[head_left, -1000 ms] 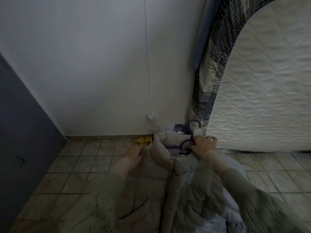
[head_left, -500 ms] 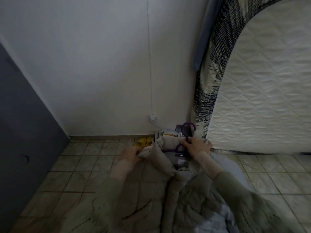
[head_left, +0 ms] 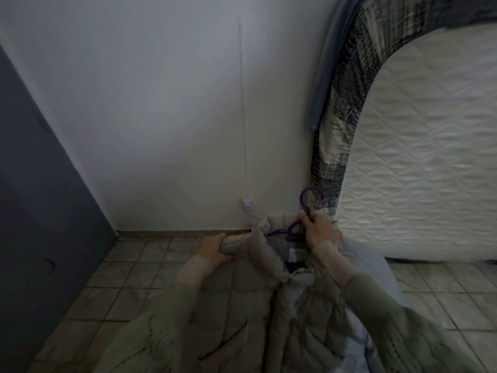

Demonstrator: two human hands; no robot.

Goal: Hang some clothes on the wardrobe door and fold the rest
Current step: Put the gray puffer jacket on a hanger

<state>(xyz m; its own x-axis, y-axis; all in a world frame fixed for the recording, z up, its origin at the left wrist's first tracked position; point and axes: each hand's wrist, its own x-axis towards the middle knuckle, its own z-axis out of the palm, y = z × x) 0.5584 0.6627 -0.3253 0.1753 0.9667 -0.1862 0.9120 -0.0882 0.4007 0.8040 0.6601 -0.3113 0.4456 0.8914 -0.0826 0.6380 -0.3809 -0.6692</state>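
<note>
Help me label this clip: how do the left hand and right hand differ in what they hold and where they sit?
The left hand grips a bunched fold of the puffer jacket at its shoulder; the right hand holds the purple hanger just below its hook. The left hand sits lower and out at the jacket's edge; the right hand sits higher, at the collar opening. Both have fingers curled around what they hold, and both arms wear green sleeves.

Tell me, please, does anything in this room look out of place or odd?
Yes: a white quilted mattress stands on edge against the wall, its patterned sheet half pulled off. Otherwise, the hands simply hold a beige puffer jacket on a purple plastic hanger.
</note>
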